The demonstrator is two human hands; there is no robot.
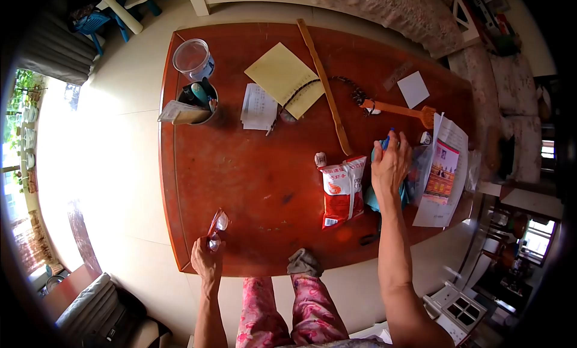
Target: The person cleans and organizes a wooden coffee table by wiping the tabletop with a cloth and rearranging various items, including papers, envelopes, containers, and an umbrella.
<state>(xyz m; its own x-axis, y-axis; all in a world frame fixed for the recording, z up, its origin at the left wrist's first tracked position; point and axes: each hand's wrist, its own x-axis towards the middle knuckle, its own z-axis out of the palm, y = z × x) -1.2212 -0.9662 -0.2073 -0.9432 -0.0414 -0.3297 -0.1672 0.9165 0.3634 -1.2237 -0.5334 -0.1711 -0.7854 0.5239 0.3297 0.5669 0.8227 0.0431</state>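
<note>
Glasses (222, 221) in the left hand (206, 261), right hand (390, 163) over a blue item (384, 144)

Left fingers: pinched narrow on one end of the red-framed glasses, which stick out past the fingertips, over the near left part of the counter (240, 186). Right fingers: bent and spread a bit, on or right above the blue item; can't tell whether they grip it. Teal cloth-like thing under the right hand and wrist (372, 199).

Step in hand, my read: handling two things at once, glasses left, blue item right. Next move calls for a light pinch on the thin frame, plus a firm close on the blue item, clear of the stuff crowding it.

Just left of the right fingers: red-and-white snack packet (344, 195). Just right: printed sheets (442, 174). Beyond the right fingers: orange wooden tool (399, 109), then a white paper square (413, 89); ahead and left, a long wooden stick (324, 86). Far beyond the left fingers: holder with pens (211, 115), clear tub (192, 56).
</note>
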